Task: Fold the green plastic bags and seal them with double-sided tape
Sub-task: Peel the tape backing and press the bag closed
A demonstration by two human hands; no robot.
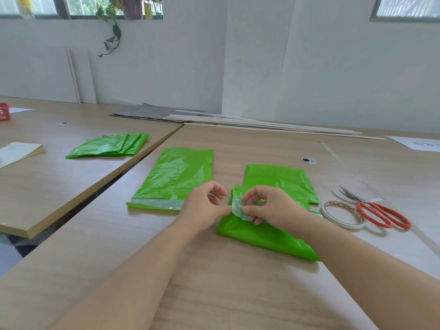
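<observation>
A green plastic bag [264,234] lies folded and crumpled on the wooden table in front of me. Both hands meet at a whitish strip of tape [237,207] on its upper edge. My left hand [204,206] pinches the strip's left end; my right hand [266,206] pinches the bag and strip with curled fingers. A second green bag [176,175] lies flat to the left, with a pale tape band [157,204] along its near edge. More green plastic [281,179] lies behind my hands. A roll of double-sided tape [342,214] sits to the right.
Orange-handled scissors [378,210] lie next to the roll. A pile of folded green bags [109,146] rests on the neighbouring table at left, beside a booklet [19,151]. Wooden sticks [262,126] and grey sheets lie along the wall. A gap [95,194] separates the two tables.
</observation>
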